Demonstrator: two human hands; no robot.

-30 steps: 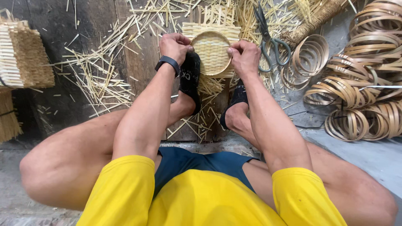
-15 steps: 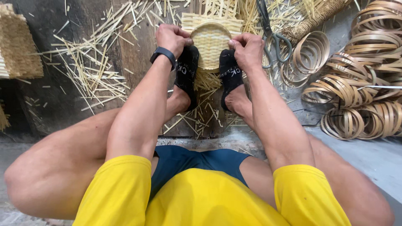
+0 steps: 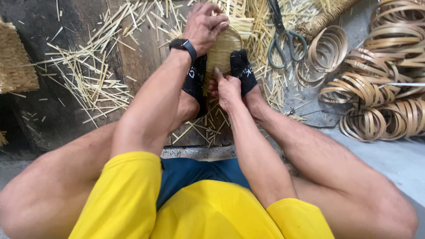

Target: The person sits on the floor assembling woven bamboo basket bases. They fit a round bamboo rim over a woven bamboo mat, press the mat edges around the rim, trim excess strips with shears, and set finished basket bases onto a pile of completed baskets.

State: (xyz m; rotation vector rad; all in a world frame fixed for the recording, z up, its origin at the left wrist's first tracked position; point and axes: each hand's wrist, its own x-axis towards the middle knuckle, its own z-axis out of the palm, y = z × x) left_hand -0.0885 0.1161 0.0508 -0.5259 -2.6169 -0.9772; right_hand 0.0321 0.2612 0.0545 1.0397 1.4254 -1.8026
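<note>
The round woven basket (image 3: pixel 223 51) stands on edge between two black-socked feet (image 3: pixel 242 68); the left hand (image 3: pixel 204 26) grips its top rim, and the right hand (image 3: pixel 226 88) pinches its lower edge.

The round woven basket (image 3: pixel 224 52), earlier face-up between the feet, now stands on edge between the black socks. The right hand (image 3: pixel 226 87) has dropped from its upper rim to its near, lower edge, while the left hand (image 3: pixel 204 25) now covers the top.
</note>
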